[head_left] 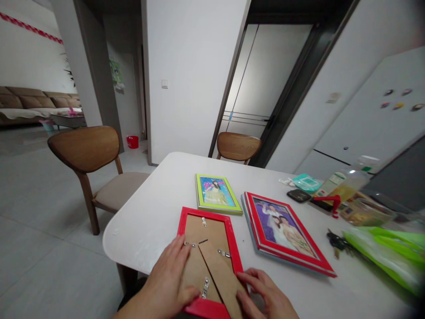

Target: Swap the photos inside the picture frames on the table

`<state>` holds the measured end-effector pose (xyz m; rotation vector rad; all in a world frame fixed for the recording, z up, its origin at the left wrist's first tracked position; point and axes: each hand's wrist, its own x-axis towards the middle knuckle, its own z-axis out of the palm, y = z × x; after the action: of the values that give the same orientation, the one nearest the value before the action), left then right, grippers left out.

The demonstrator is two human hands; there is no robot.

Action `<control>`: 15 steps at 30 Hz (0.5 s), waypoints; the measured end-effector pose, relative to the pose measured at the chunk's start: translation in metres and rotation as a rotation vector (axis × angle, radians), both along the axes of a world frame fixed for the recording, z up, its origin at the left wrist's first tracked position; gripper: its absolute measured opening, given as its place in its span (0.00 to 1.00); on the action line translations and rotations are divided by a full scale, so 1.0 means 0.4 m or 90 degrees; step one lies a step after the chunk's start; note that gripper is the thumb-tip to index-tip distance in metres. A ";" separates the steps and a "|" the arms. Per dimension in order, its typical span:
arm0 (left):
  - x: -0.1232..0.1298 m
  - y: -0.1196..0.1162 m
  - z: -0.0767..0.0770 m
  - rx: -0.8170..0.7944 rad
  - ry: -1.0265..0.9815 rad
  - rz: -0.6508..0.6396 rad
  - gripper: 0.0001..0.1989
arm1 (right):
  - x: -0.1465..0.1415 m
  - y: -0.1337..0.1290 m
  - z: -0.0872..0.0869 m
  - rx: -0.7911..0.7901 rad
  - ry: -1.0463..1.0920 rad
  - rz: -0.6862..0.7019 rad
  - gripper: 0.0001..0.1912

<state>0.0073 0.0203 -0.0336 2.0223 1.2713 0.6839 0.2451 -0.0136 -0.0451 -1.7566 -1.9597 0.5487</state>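
Note:
A red picture frame [231, 239] lies face down on the white table, its brown backing board [195, 228] upward. Metal clips sit on all its sides, and a brown stand leg [215, 266] slants across the back. My left hand [171, 279] rests over the frame's left edge, fingers spread, thumb on the lower backing. At the lower right corner my right hand [265, 294] has its fingers around the frame's edge and the leg's lower end. Beyond lies a green frame [219, 208] with a picture of a person in a dress. To the right, a red frame [318, 261] shows several people.
On the table's right [146, 212] are keys [338, 243], a green plastic bag [385, 248], a black case [299, 195], a bottle [348, 181], a clear container [368, 212] and a teal packet [306, 182]. Wooden chairs stand at the left [88, 148] and far side [238, 146].

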 end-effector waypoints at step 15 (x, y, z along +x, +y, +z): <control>-0.006 0.077 -0.033 0.070 0.071 0.022 0.32 | -0.073 0.176 0.029 0.127 -0.127 0.003 0.13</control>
<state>0.0048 0.0510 -0.0469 2.1580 1.3632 0.6779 0.2159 0.0566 -0.0335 -1.7376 -2.0715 0.1760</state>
